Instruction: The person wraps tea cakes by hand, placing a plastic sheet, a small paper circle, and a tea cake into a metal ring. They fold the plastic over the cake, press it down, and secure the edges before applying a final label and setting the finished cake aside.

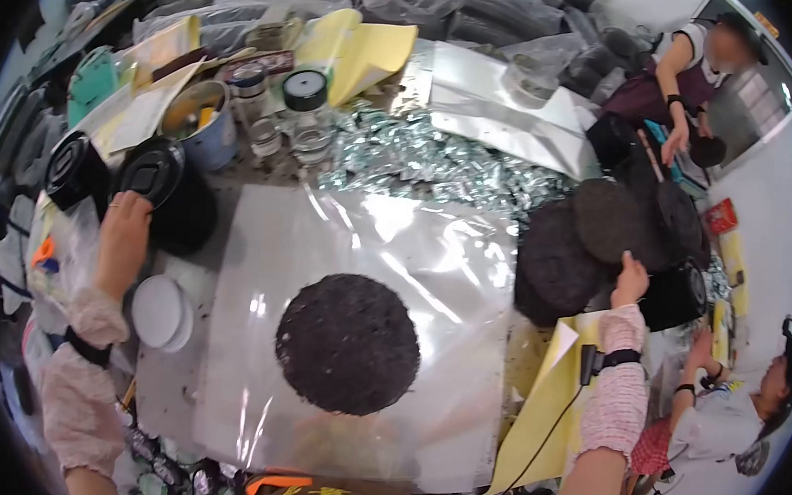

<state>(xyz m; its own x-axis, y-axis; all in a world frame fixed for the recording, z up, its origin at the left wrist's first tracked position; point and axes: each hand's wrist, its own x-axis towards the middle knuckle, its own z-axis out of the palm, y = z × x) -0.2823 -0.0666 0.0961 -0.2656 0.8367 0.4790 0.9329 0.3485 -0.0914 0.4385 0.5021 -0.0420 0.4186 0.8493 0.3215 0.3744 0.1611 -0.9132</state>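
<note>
My left hand (125,237), fingers together, grips the side of a large black lidded canister (176,202). A smaller black canister (77,167) stands to its left. At the right, my right hand (631,281) pinches the lower edge of a brown-black round disc (609,218), which overlaps other dark discs (552,269). Between my hands, one rough-edged dark disc (348,344) lies flat on a clear plastic sheet (239,347). White round lids (158,313) sit beneath my left hand.
Silvery foil scraps (422,156) and a metal sheet (509,108) lie at the back. Clear jars (306,115) and a bucket (202,130) stand back left. Yellow paper (531,416) lies beside my right forearm. Two people (679,74) (728,404) work at the right.
</note>
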